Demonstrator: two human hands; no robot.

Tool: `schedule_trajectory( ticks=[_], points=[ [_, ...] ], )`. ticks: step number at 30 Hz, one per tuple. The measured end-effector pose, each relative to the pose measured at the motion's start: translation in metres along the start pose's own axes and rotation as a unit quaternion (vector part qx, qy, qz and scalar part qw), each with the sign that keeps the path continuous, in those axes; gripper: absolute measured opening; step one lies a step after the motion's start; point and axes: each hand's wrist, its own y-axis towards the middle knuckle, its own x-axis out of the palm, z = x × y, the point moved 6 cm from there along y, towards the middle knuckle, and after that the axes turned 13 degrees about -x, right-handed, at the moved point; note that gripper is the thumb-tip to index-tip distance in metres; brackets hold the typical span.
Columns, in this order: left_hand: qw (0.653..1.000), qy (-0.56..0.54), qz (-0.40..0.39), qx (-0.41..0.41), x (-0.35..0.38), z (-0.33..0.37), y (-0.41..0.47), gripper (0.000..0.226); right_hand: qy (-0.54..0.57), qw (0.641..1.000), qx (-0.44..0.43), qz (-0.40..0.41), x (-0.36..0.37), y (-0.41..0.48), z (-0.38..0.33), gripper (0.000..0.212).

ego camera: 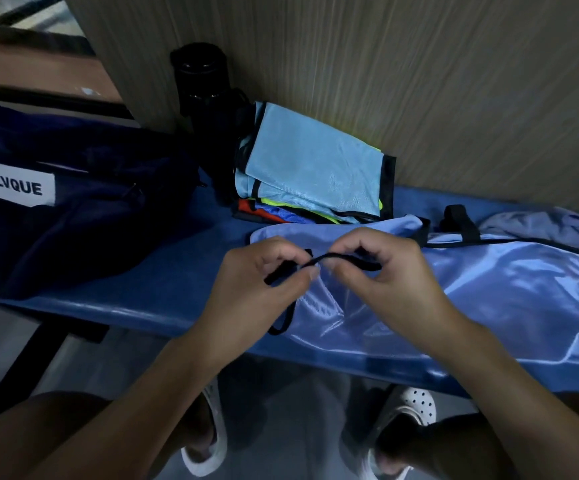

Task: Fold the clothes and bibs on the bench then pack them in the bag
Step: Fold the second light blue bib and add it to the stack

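A light blue bib (509, 289) with black trim lies spread across the blue bench (135, 282), reaching to the right edge of view. My left hand (260, 282) and my right hand (378, 275) both pinch its black strap (329, 258) just above the bib's left end, fingers curled round it. A loop of the strap hangs down below my left hand. A stack of folded bibs (315, 164), light blue on top with yellow, red and blue beneath, leans at the wall behind. The dark navy bag (83, 199) with a white LVQUE label sits on the left of the bench.
A black cylinder-shaped bottle (201, 84) stands against the wooden wall (419, 81) beside the stack. A pale blue garment (551, 223) lies at the far right of the bench. My feet in white perforated clogs are on the floor below the bench edge.
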Motion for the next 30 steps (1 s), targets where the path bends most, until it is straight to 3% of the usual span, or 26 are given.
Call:
schedule_trajectory(
  ticks=[3,6,9,12,16,18,20,22,25,28,30],
  points=[
    [1.000,0.000,-0.019,0.006,-0.001,0.002,-0.002,0.015,0.018,1.000,0.011,0.003,-0.001,0.003,0.007,0.010],
    [0.999,-0.005,-0.034,0.012,0.000,0.002,-0.005,0.025,0.074,0.996,0.033,-0.038,0.004,0.003,0.010,0.016],
    [0.999,-0.003,-0.034,0.032,-0.001,0.002,-0.006,0.029,0.064,0.994,0.043,-0.079,0.006,-0.003,0.012,0.018],
    [0.999,0.026,0.007,0.034,-0.008,0.000,-0.002,0.024,0.035,0.994,0.026,-0.100,-0.005,-0.012,0.009,0.022],
    [0.994,0.088,0.065,0.015,-0.022,-0.008,0.007,0.027,0.023,0.970,0.099,-0.223,-0.014,-0.032,0.013,0.008],
    [0.991,0.102,0.081,0.005,-0.027,-0.012,0.008,0.028,0.004,0.958,0.143,-0.246,-0.017,-0.041,0.021,0.037],
    [0.993,0.088,0.083,-0.001,-0.029,-0.014,0.008,0.031,-0.022,0.967,0.155,-0.200,-0.023,-0.042,0.025,0.054],
    [0.995,0.077,0.066,0.005,-0.026,-0.012,0.007,0.033,-0.052,0.981,0.132,-0.130,-0.026,-0.037,0.028,0.052],
    [0.999,0.034,-0.001,0.023,-0.013,-0.009,0.001,0.038,-0.028,0.991,0.112,-0.068,-0.016,-0.029,0.030,0.026],
    [0.995,0.048,-0.063,0.066,-0.001,-0.005,-0.007,0.033,-0.016,0.990,0.079,-0.112,0.004,-0.021,0.029,0.049],
    [0.991,0.047,-0.110,0.064,0.004,-0.006,-0.008,0.033,-0.013,0.987,0.056,-0.150,0.014,-0.019,0.029,0.048]
  ],
)
